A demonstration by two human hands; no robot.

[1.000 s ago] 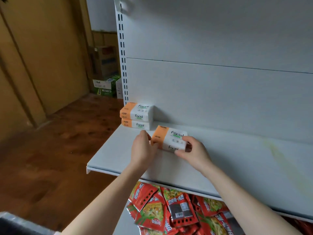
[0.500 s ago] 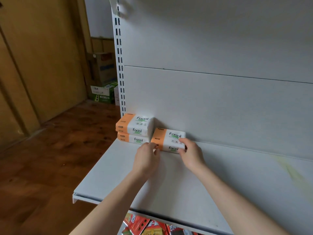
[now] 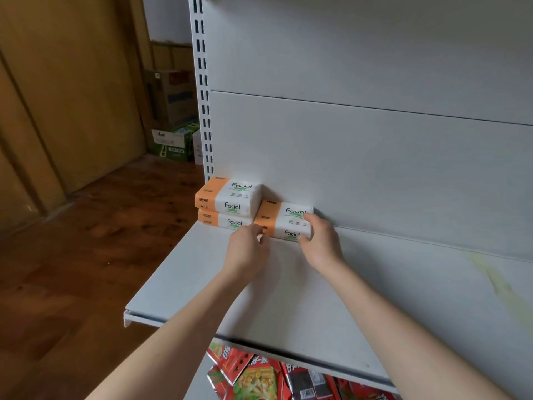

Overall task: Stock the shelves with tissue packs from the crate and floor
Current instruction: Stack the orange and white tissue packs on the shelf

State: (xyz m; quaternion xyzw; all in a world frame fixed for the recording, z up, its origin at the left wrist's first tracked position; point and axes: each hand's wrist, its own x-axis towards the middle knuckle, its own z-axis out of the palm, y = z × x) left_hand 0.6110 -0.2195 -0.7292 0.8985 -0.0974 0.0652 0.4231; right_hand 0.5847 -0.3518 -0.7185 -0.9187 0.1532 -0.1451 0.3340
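**Third Tissue Pack Seated at Back of Shelf, Both Hands on It**

Beyond and to the left of the left hand (image 3: 247, 249), a stack of two tissue packs (image 3: 227, 204) stands at the far left corner of the white shelf (image 3: 184, 287), against the back panel (image 3: 375, 157). Each pack is orange at its left end and white at its right, with "Facial" printed in dark letters on the white part, on both top and front faces. Small dark characters on the orange ends are too small to read.

The left hand is loosely curled, fingers bent inward, its fingertips at the lower left front corner of the single tissue pack (image 3: 284, 222). Whether they pinch the wrapper or merely press against it cannot be told.

Between the two hands, that single pack lies flat on the shelf, its back edge at the back panel, its orange end just beside the stack and apparently touching the lower pack. It carries the same "Facial" wording on top and front.

The right hand (image 3: 320, 241) is partly open and wrapped round the pack's right end: one digit lies over the top right corner, the others cover the end face and lower front corner.

Below the forearms, under the shelf's front edge, lie red snack packets (image 3: 259, 376) with white characters, not legible, and a barcode.
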